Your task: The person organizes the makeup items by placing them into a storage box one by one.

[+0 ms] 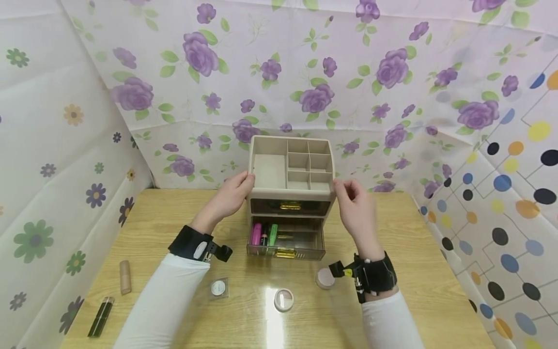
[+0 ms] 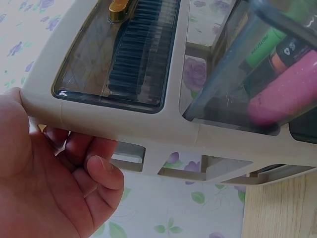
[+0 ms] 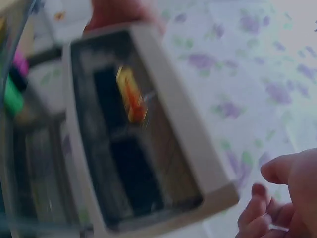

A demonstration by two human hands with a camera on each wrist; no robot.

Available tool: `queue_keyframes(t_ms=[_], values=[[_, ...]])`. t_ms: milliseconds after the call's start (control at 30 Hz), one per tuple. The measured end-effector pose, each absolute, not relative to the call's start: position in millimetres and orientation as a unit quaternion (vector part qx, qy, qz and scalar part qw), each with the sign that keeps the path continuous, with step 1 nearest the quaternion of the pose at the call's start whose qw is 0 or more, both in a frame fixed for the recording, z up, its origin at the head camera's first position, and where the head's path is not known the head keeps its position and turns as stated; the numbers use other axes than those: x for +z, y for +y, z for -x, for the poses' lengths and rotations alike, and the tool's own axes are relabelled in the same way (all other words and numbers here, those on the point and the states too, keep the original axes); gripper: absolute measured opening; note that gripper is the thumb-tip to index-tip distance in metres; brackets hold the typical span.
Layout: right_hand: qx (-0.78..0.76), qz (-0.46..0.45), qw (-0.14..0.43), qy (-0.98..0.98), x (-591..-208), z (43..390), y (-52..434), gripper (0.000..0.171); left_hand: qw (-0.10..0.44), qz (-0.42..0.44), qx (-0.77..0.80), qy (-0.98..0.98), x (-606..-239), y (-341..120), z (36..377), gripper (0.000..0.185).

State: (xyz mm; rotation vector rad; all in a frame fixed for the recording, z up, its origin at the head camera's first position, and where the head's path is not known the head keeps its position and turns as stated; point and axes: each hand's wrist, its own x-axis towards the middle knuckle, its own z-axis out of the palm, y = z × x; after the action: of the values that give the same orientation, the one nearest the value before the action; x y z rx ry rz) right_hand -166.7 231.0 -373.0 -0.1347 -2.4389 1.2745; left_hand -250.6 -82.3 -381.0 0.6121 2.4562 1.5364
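A beige makeup organizer (image 1: pixel 292 195) stands at the back of the table, its top divided into several compartments. Its upper drawer (image 1: pixel 289 207) is closed. The clear lower drawer (image 1: pixel 285 242) is pulled out, with a pink tube (image 1: pixel 256 234), a dark tube (image 1: pixel 264 236) and a green tube (image 1: pixel 273 234) on its left side. My left hand (image 1: pixel 230 194) grips the organizer's upper left edge, fingers curled against its side in the left wrist view. Beside the right front corner is my right hand (image 1: pixel 358 209), bent fingers holding nothing and a gap from the corner showing in the right wrist view.
In front of the organizer lie a small square case (image 1: pixel 219 288), a round compact (image 1: pixel 284 300) and a round pinkish jar (image 1: pixel 325 278). Farther left are a tan tube (image 1: pixel 125 277) and a dark tube with a clear end (image 1: pixel 101 317). Flowered cloth (image 1: pixel 279 97) hangs behind the table (image 1: pixel 418 300).
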Motion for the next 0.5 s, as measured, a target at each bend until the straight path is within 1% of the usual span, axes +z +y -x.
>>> queue_keyframes(t_ms=[67,233,500], values=[[0.430,0.063,0.186,-0.881,-375,174,237,0.050,0.092,-0.208,0.518,0.825,-381,-82,250,0.053],[0.415,0.058,0.115,-0.901,-383,186,250,0.064,0.097,-0.212,0.519,0.822,-382,-83,251,0.054],[0.466,0.013,0.087,-0.881,-384,197,255,0.063,0.093,-0.215,0.516,0.824,-382,-84,251,0.054]])
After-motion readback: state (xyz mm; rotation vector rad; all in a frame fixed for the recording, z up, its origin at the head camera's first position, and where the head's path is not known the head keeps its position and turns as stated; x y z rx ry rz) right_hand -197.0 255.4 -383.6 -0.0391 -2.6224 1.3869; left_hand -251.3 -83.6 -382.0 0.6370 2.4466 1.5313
